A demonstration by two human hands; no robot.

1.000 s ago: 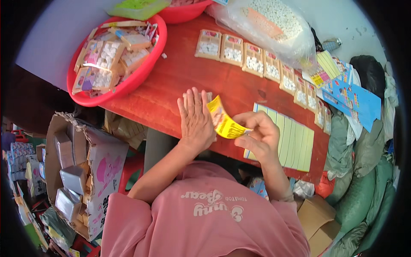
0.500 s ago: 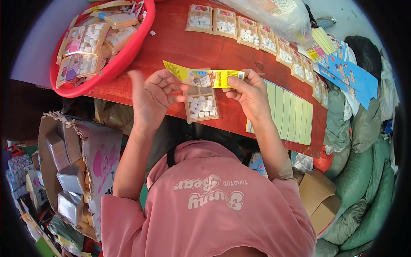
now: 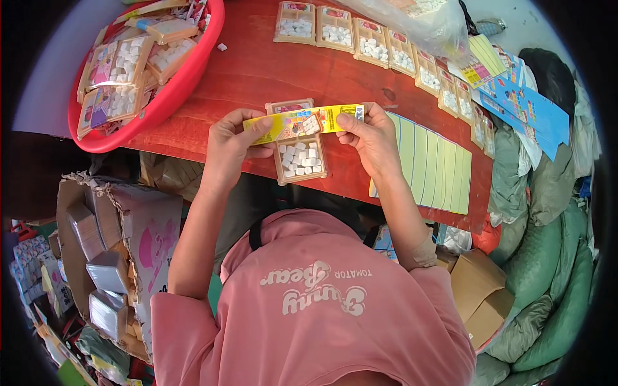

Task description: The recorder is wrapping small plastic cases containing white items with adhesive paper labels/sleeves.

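Note:
A yellow printed paper strip [image 3: 291, 124] is stretched between my two hands above an orange-tan plastic tray [image 3: 301, 175]. Thumb and fingers of my left hand [image 3: 233, 141] pinch its left end. My right hand [image 3: 370, 136] grips the other end the same way. Small white pieces [image 3: 299, 158] fill the tray's near compartment, and a coloured picture shows at its far end. The strip hides the tray's middle. The tray lies at the near edge of the red table [image 3: 248, 64].
Several filled trays [image 3: 334, 30] run in a curved row along the far side. Yellow strips [image 3: 428, 164] lie spread at the right. A red basin [image 3: 172, 96] of filled trays stands at the left. Below it is a carton [image 3: 145, 225] of stacked plastic pieces. A clear bag [image 3: 418, 22] rests far right.
My left hand, open and apart from the strip before, has closed on its left end. The strip's curled left end is now pulled flatter over the tray.

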